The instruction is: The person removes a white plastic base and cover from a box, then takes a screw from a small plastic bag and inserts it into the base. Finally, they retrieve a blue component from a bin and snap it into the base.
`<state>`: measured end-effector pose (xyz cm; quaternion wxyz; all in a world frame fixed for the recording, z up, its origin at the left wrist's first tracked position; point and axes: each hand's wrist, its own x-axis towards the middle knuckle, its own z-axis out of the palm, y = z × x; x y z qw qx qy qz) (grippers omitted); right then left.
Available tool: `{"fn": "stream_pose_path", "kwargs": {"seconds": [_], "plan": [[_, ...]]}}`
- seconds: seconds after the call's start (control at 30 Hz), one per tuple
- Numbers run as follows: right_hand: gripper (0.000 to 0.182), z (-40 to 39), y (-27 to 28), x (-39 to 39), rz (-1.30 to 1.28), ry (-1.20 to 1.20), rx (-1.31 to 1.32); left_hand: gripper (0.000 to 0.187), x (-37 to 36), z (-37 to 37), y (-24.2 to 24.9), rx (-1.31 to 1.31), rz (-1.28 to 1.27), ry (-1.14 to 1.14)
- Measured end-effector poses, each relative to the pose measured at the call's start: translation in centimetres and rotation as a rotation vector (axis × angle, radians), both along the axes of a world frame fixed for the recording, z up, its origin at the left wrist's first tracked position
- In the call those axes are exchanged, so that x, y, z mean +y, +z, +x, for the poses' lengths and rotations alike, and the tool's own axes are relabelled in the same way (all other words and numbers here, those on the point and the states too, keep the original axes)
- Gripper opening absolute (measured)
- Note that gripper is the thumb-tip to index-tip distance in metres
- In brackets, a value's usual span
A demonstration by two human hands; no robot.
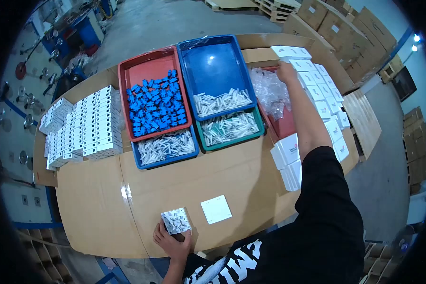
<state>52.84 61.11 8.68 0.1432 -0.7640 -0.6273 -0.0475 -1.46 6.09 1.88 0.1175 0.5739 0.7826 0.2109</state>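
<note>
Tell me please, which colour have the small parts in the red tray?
The small parts are blue, seen best in the head view.

Grey floor (142,28) runs behind the cardboard-covered worktop (165,189); wooden pallets (280,9) lie at the far edge, large cardboard cartons (333,28) are stacked at upper right near a pale wall (393,14), bright lights (415,42) shine there, and blue machinery (83,31) stands at upper left

Head view | worn on head | forward, down | whole cardboard-covered table (161,189) below
</note>
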Motion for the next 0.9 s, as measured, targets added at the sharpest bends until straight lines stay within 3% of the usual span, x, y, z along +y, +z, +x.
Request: {"fn": "stream_pose_path", "kwargs": {"seconds": [0.2,0.37,0.47,0.53,0.67,0.83,0.9], "plan": [[0.028,0.2,-3.1,3.1,-0.039,-0.216,-0.214,0.1,-0.2,-0.4,-0.9,0.016,-0.025,-0.006],[0.024,0.2,-4.3,3.7,-0.022,-0.22,-0.166,0.098,0.0,-0.3,-0.5,0.053,-0.065,-0.008],[0.032,0.9,-5.4,5.2,0.081,-0.212,-0.165,0.098,0.1,-0.4,-0.7,0.056,-0.054,-0.012],[0.023,-0.2,-4.9,4.4,0.013,-0.296,-0.175,0.098,-0.2,-0.6,-0.8,0.048,-0.075,-0.025],[0.023,-0.1,-6.3,5.1,0.064,-0.315,-0.128,0.1,-0.4,-0.7,-1.4,0.044,-0.087,-0.003],[0.028,-0.8,-3.9,4.3,0.005,-0.349,-0.15,0.103,-0.2,-0.7,-1.0,0.059,-0.108,-0.014],[0.029,-1.4,-1.5,3.1,0.062,-0.377,-0.009,0.102,0.0,-0.5,-0.6,0.047,-0.104,-0.029]]}}
